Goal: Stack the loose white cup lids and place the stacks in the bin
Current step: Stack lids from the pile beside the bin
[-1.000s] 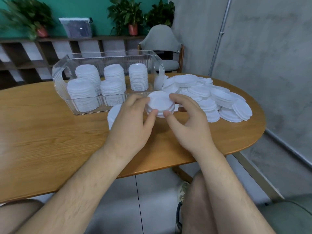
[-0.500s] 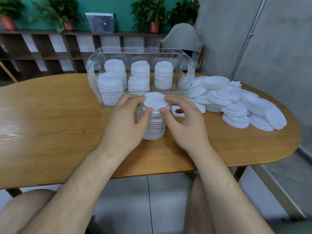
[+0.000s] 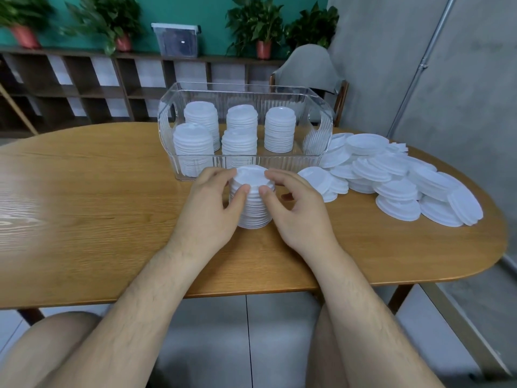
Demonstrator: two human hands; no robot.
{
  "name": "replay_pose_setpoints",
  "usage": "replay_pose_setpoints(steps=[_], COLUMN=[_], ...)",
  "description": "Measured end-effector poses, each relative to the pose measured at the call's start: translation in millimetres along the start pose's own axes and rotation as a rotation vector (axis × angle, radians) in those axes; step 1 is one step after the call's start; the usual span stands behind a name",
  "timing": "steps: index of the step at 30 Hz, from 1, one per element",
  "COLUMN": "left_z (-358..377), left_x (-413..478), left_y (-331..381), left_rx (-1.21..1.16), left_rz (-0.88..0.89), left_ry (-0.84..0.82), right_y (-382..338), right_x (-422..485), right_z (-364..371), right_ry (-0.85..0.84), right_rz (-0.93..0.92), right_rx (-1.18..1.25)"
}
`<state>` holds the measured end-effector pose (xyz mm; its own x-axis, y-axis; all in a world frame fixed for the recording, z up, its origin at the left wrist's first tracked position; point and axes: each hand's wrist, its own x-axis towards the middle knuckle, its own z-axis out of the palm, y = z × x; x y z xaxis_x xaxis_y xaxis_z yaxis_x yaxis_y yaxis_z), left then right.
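A stack of white lids [image 3: 253,204] stands upright on the bench [image 3: 84,197], just in front of the near wall of the clear bin [image 3: 291,163]. Both hands are on it. The left hand [image 3: 212,211] curls round its left side with the thumb on the near face and the fingers reaching behind the top lid. The right hand [image 3: 298,212] does the same on the right, so each grip is closed round the upper part of the stack. Inside the bin five finished stacks [image 3: 242,135] stand upright. To the right of the bin a heap of loose lids [image 3: 391,177] spreads over the bench's right end, many overlapping or nested in short piles, the nearest ones just beside the right hand. Behind the bench there is a grey chair [image 3: 305,68]. A wooden shelf [image 3: 84,88] runs along the green wall, carrying potted plants [image 3: 257,26] and a dark storage box [image 3: 176,40].
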<state>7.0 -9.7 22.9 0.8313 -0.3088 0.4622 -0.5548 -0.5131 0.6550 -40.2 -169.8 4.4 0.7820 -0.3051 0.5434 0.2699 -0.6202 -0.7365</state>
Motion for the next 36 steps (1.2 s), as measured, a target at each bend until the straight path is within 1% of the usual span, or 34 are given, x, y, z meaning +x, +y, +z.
replay_pose_setpoints(steps=[3, 5, 9, 10, 12, 15, 18, 20, 23, 27, 32, 36], left_z=[0.6, 1.9, 10.7, 16.7, 34.5, 65.8, 93.4, 106.6, 118.2, 130.4, 134.5, 133.2], left_x=[1.3, -0.8, -7.9, -10.0, -13.8, -13.5, 2.0, 17.4, 33.8, 38.8, 35.6, 31.8], left_y=[-2.2, 1.5, 21.7, 29.1, 44.1, 62.6, 68.9, 68.6, 65.7, 51.1, 47.1, 46.3], left_rx=[0.018, 0.066, 0.098, 0.086, 0.040, 0.002, 0.011, 0.028, 0.051, 0.054, 0.016, 0.023], left_rz=[0.010, 0.059, 0.250, 0.303, 0.366, 0.322, 0.172, 0.081, 0.004, -0.017, -0.013, 0.026], left_ry=[0.013, 0.049, 0.151, 0.156, 0.106, -0.023, -0.135, -0.172, -0.193, -0.190, -0.184, -0.180], right_y=[0.1, 0.0, 4.1, 7.5, 15.4, 28.0, 36.9, 41.2, 49.5, 64.1, 71.0, 72.4], right_x=[0.0, -1.5, -4.7, -5.6, -7.4, -5.5, 13.2, 30.7, 41.3, 37.6, 39.8, 36.4], right_z=[2.0, -1.8, -19.3, -25.1, -38.3, -58.8, -78.5, -89.1, -95.0, -88.8, -84.2, -88.8], right_ry=[-0.008, 0.010, 0.064, 0.080, 0.110, 0.111, 0.078, 0.024, -0.059, -0.135, -0.185, -0.185], right_rz=[0.002, -0.004, 0.002, 0.010, 0.015, 0.060, 0.070, 0.071, 0.078, 0.059, 0.048, 0.068], right_rx=[-0.004, -0.007, -0.055, -0.073, -0.125, -0.216, -0.326, -0.363, -0.396, -0.437, -0.506, -0.458])
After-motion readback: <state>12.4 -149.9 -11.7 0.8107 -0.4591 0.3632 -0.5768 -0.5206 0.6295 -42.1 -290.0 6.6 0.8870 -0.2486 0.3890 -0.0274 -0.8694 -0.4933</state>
